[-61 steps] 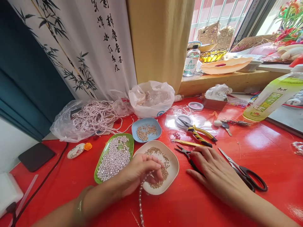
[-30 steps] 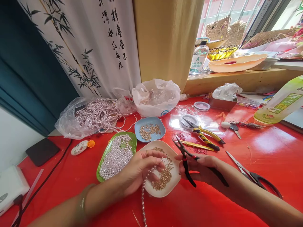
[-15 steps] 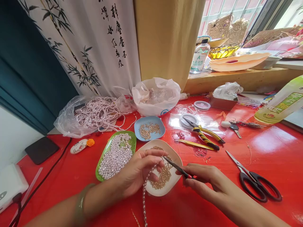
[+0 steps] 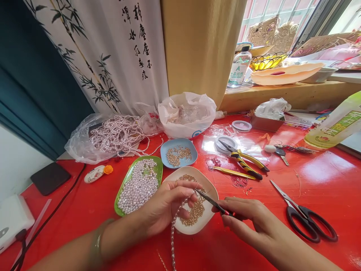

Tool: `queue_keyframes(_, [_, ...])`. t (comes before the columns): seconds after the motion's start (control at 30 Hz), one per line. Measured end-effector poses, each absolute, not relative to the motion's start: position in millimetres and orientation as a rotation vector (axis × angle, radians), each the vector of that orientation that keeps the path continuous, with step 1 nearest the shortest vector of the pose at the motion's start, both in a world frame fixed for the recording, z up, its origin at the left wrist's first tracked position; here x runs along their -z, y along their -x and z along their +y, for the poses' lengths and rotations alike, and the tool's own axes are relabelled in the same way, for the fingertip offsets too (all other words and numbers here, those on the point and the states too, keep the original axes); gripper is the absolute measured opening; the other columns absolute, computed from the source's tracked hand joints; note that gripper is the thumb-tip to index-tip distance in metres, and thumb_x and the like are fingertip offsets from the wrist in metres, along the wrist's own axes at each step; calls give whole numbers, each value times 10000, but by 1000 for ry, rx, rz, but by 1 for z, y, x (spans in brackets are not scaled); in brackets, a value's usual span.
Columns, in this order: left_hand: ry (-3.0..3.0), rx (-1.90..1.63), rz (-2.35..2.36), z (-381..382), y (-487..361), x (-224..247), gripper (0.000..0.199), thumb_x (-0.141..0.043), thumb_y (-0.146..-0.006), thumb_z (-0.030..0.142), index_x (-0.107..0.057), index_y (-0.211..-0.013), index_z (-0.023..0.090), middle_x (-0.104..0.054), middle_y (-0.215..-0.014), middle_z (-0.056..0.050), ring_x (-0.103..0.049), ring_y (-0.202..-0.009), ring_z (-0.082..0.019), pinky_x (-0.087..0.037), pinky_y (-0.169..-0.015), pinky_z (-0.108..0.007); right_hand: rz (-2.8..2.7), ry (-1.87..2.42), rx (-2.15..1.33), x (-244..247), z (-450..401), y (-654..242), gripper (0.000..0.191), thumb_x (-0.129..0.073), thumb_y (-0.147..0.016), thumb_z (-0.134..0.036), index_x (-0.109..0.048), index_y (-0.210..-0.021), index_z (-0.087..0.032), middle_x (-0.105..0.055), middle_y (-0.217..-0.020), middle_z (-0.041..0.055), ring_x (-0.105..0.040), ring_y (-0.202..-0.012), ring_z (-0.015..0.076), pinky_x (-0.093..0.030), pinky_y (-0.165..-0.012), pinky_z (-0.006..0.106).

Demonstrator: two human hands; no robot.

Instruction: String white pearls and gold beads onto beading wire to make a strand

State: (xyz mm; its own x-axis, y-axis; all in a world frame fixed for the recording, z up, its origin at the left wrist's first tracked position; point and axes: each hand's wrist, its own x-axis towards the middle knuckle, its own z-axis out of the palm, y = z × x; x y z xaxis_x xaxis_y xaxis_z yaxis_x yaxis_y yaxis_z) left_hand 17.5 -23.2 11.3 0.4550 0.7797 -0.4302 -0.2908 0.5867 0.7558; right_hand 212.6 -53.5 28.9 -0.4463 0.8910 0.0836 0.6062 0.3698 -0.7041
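Beside the cream dish [image 4: 208, 211], bead strand [image 4: 173, 239] hangs from left hand [image 4: 169, 203]; grip pinched on its upper end. Right hand [image 4: 251, 218]: grip closed round black pliers [image 4: 210, 199], nose at left hand. Green tray [image 4: 118, 196] left, scissors [image 4: 306, 216] right, on desk [image 4: 220, 250].

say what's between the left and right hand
The head view shows pliers, held in the right hand, pointing at the left hand, above a cream dish of gold beads.
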Motion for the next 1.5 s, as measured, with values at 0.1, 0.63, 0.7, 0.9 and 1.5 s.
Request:
queue_keyframes(0.1, [-658,-715,856,-23,-18,-11,180,-603,-668,154,-664,-835,124,-539,-597,-12,-472,-521,-58,-378,-395,-114,-2216,1275,-789,-28,-54,-213,253,-390,-786,-235,-630,-706,-229,-619,-553,-6,-548,-484,150,-447,-452,237])
queue_keyframes(0.63, [-678,-712,860,-23,-18,-12,301,-624,-658,161,-543,-945,120,-570,-638,-17,-504,-543,-73,-377,-410,-132,-2145,1427,-745,-24,-42,-233,314,-426,-808,-394,-618,-986,-221,-654,-980,63,-603,-862,219,-500,-706,319])
queue_keyframes(0.7, [-694,-715,847,-23,-18,-13,311,-614,-666,157,-500,-954,129,-575,-643,-20,-513,-547,-81,-377,-407,-138,-2140,1478,-656,-22,-35,-242,337,-423,-811,-404,-597,-1041,-229,-631,-1044,66,-580,-932,236,-487,-755,347])
queue_keyframes(0.9, [-734,-795,800,-23,-15,-9,286,-606,-689,144,-449,-922,196,-572,-654,0,-516,-571,-90,-399,-424,-152,-2299,1685,-99,-7,-26,-246,353,-389,-818,-369,-532,-1116,-245,-620,-1045,72,-611,-847,249,-499,-639,363])
queue_keyframes(1.5, [-798,-770,783,-18,-14,-2,268,-629,-696,196,-624,-956,129,-592,-868,-80,-544,-693,-110,-459,-529,-189,-2262,1764,341,7,-16,-257,294,-352,-843,-367,-588,-875,-195,-594,-973,77,-579,-795,221,-442,-557,302])
